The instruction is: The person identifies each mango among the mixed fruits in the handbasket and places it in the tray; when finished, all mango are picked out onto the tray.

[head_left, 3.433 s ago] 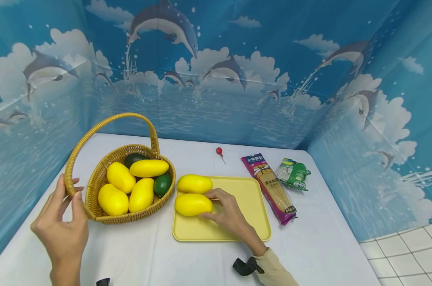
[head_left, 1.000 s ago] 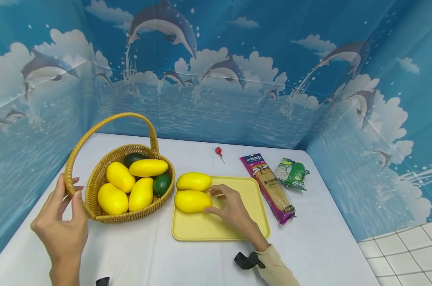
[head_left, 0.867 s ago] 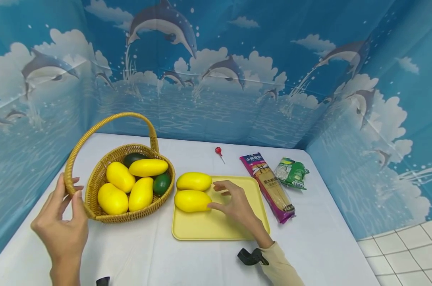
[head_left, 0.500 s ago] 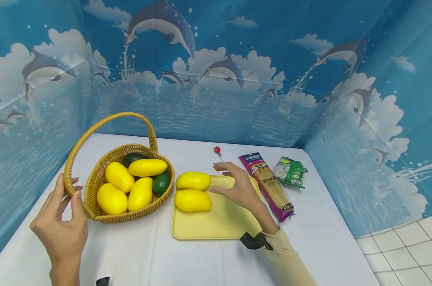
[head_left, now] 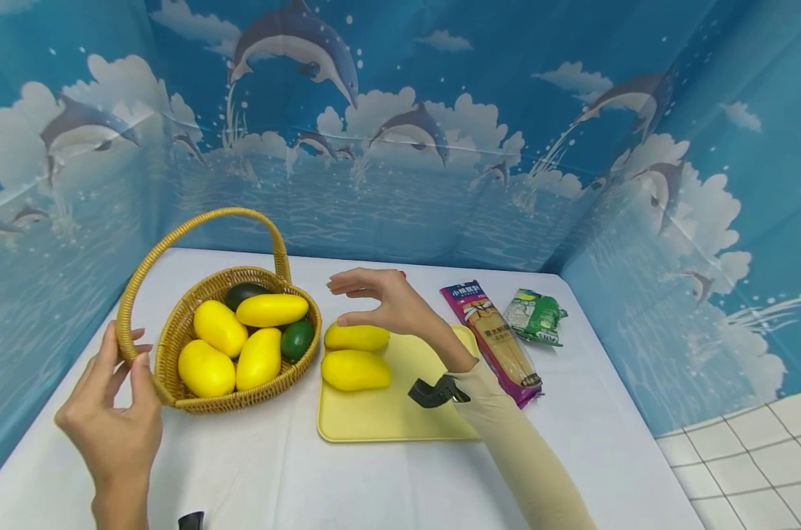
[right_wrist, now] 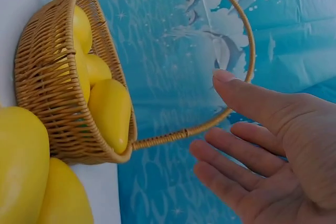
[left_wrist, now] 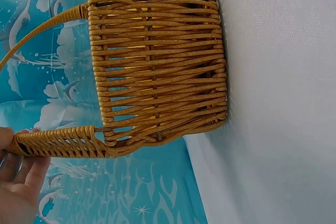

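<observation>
In the head view my left hand [head_left: 117,408] holds the handle [head_left: 231,211] of a wicker basket [head_left: 241,403], low on its left side. The basket carries several yellow mangoes [head_left: 272,310] and two dark green avocados [head_left: 297,340]. My right hand [head_left: 390,302] is in the air, fingers spread from the thumb, with nothing in it. Below it, two more mangoes [head_left: 355,370] lie side by side on a yellow tray [head_left: 407,423]; the hand partly covers the rear one. The right wrist view shows the open palm [right_wrist: 273,161] facing the basket's handle.
Right of the tray lies a purple-ended pack of spaghetti [head_left: 496,338], beside a green and white snack bag [head_left: 536,316]. A red lollipop [head_left: 403,274] is mostly hidden behind my right hand. A blue dolphin curtain [head_left: 400,199] encloses the white table.
My right hand has let go of the front mango on the tray, risen and moved up and left over the rear one. My left hand stays on the basket handle.
</observation>
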Motion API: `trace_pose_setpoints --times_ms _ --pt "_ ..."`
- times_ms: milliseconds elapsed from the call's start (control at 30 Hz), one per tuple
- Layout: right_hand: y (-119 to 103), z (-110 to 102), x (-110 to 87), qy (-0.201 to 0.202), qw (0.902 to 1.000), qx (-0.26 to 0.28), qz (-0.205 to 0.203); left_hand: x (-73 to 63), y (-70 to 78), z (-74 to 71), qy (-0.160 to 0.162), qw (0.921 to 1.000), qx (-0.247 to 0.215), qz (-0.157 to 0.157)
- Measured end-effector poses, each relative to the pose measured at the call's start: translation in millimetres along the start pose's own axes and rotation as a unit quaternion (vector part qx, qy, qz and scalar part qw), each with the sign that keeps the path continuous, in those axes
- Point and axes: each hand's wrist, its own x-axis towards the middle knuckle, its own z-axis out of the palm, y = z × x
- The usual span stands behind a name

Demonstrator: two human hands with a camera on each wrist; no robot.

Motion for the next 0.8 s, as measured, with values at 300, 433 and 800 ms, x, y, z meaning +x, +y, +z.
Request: trace_pose_setpoints --times_ms 300,433,800 --pt "10 12 46.1 -0.083 0.9923 0.086 0.033 1.0 -3.0 2.0 0.016 0.9996 -0.017 0.013" --pt "16 22 59.1 -0.098 0.9906 0.078 0.055 -0.1 -2.4 0.7 0.006 0.9998 -0.011 0.014" --pt "31 38 91.5 -0.121 0.9879 0.028 0.093 0.7 -2.3 2.2 0.010 0.9998 -0.010 0.014"
